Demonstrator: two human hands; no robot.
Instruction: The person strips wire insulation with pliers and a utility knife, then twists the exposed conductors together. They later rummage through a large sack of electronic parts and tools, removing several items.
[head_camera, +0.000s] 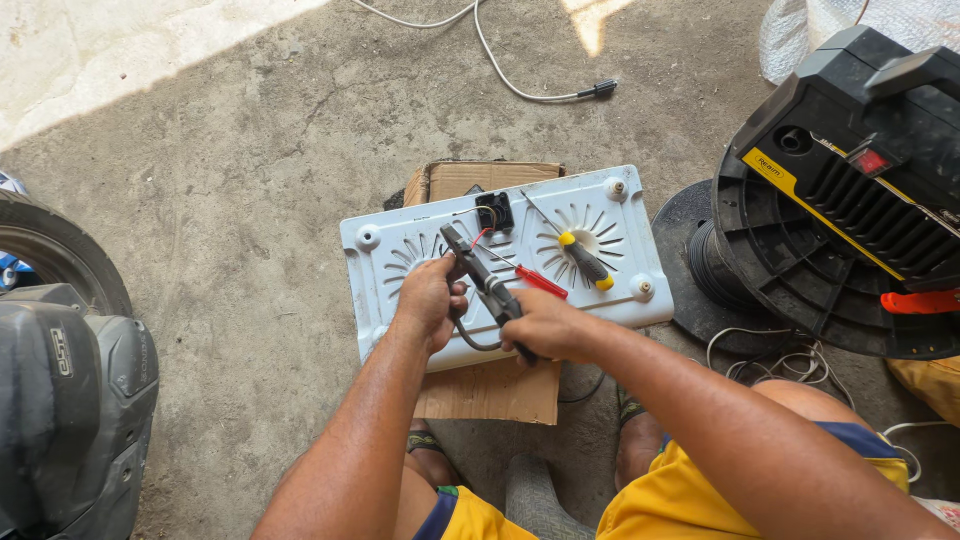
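Observation:
A white plastic appliance base (620, 215) with radial vent slots lies upside down on a flattened cardboard box (490, 390). My right hand (545, 325) grips the handle of a dark grey tool (480, 272) whose tip points at the panel near a black square part (494, 211). My left hand (430, 300) steadies the tool's front part and touches its looping grey cord (468, 340). A red-handled screwdriver (541, 282) and a yellow-and-black screwdriver (586, 260) rest on the panel right of my hands.
A black and yellow machine (850, 200) stands at the right on a black round base. A white cable with a black plug (600, 90) lies on the concrete floor behind. A scooter's tyre and grey body (70, 380) fill the left edge. My sandalled feet show below.

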